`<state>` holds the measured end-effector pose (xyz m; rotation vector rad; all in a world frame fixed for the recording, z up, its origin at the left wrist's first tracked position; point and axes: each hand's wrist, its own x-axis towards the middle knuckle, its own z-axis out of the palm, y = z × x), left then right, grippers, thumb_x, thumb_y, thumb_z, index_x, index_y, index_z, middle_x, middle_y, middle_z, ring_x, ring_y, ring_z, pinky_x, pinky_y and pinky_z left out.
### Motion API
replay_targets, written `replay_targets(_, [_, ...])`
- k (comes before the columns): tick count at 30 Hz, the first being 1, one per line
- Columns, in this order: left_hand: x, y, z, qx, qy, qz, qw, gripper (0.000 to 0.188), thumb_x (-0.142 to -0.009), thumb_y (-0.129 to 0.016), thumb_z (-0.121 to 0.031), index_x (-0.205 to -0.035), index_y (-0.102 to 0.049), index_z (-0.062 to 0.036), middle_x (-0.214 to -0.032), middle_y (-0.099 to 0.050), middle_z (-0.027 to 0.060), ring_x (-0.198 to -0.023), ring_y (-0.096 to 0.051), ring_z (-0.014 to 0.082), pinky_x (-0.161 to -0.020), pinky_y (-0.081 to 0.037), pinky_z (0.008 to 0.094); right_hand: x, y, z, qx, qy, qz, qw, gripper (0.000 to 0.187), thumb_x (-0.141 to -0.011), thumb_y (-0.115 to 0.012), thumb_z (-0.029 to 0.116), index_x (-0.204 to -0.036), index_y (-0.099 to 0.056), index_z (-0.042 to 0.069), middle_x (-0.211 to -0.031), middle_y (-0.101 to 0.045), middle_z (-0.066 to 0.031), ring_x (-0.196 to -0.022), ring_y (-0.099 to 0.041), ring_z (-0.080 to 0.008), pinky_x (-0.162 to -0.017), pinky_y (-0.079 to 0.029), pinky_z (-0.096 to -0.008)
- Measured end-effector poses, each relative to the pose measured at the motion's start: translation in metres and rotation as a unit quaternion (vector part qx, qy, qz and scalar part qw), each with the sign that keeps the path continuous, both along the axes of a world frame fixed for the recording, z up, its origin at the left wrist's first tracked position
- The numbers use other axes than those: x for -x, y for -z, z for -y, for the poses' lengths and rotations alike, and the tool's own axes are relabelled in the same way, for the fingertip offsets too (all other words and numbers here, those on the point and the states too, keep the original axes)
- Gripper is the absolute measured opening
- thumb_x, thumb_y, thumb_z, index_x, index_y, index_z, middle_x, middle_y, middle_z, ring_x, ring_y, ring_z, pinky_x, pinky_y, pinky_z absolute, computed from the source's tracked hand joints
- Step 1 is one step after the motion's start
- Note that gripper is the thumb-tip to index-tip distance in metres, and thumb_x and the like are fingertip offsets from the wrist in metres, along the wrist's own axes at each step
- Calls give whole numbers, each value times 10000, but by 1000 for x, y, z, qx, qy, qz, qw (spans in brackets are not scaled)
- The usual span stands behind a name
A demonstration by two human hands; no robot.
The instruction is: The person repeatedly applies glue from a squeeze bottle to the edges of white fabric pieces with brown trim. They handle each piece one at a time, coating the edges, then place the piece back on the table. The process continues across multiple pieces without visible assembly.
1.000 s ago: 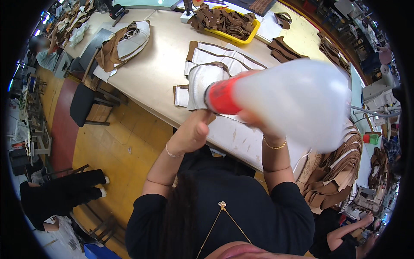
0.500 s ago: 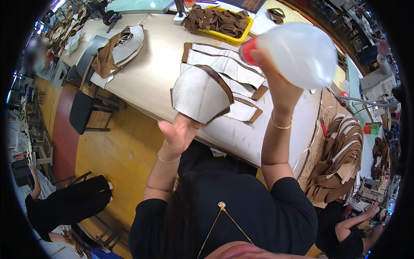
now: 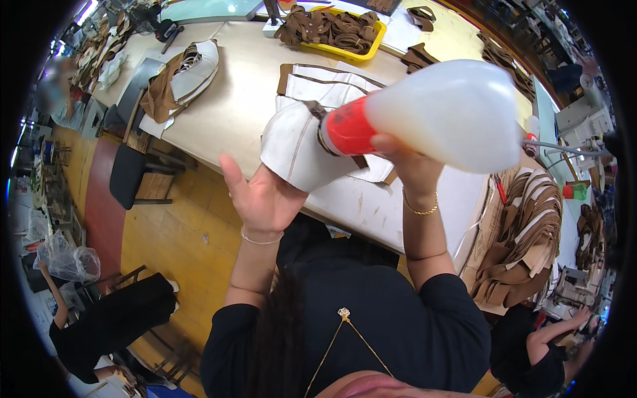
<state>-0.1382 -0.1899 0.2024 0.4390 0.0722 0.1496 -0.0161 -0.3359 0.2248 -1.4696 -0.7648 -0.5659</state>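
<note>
My right hand (image 3: 408, 162) grips a large translucent white squeeze bottle (image 3: 451, 113) with a red cap (image 3: 345, 129), tipped sideways so the cap points left onto a curved white piece with brown trim (image 3: 298, 146). My left hand (image 3: 262, 199) holds that piece from underneath, palm up, thumb spread to the left. Both hands are raised above the near edge of the beige worktable (image 3: 239, 113). More white and brown cut pieces (image 3: 325, 83) lie flat on the table just behind the held piece.
A yellow tray (image 3: 371, 43) of brown pieces stands at the back. A stack of white and brown parts (image 3: 182, 76) lies far left. Brown cut pieces (image 3: 524, 245) hang in a pile at the right. A black chair (image 3: 129, 176) stands left of the table; another person (image 3: 544, 345) sits lower right.
The bottle swung from upper right down to the left, bringing its red cap onto the white piece. My left hand shifted under the piece and opened more.
</note>
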Motion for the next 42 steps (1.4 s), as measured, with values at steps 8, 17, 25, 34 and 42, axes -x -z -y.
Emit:
replay_targets(8, [2,-2,-8,38,34,28,998,1068,-700,-232,-809,-1374,-145,16,-1429,-189,138,-1316,-191,278,-1069,-144,429,5,1,1,-22,-52,-63,996,343,-647,-785,242,-913,-656,68,-855,-645,-33,-784,-604,-158,-713,-491,-291])
replay_targets(17, [17,-31,-52,118,-25,-23,992,714,-839,-391,-565,-1246,-407,22,-1257,-460,168,-1161,-437,302,-1009,-289,442,-28,26,20,-161,-21,-121,979,534,-737,-717,223,-1122,-475,-57,-1031,-568,-127,-906,-567,-206,-810,-481,-326])
replay_targets(25, [22,-18,-26,0,-52,-2,999,525,-872,-453,-460,-1200,-442,-49,-1142,-540,94,-1034,-533,195,-899,-425,365,13,36,-22,-80,-85,-13,993,601,-742,-709,307,-1123,-452,-82,-1036,-556,-185,-882,-576,-277,-805,-484,-360])
replay_targets(34, [24,1,-26,-24,0,6,1000,538,-869,-447,-492,-1189,-462,-60,-1152,-537,78,-1017,-534,163,-888,-429,332,-2,36,-26,-81,-109,24,990,653,-769,-633,452,-1095,-423,-73,-1027,-535,-212,-894,-551,-286,-788,-478,-387])
replay_targets(42, [25,4,-27,-14,-48,-61,997,597,-806,-556,-509,-1216,-404,-104,-1168,-495,49,-1048,-480,140,-863,-435,333,-15,42,-19,-193,-132,-54,971,685,-766,-689,257,-1233,-312,-74,-1205,-440,-219,-1047,-495,-310,-925,-413,-392])
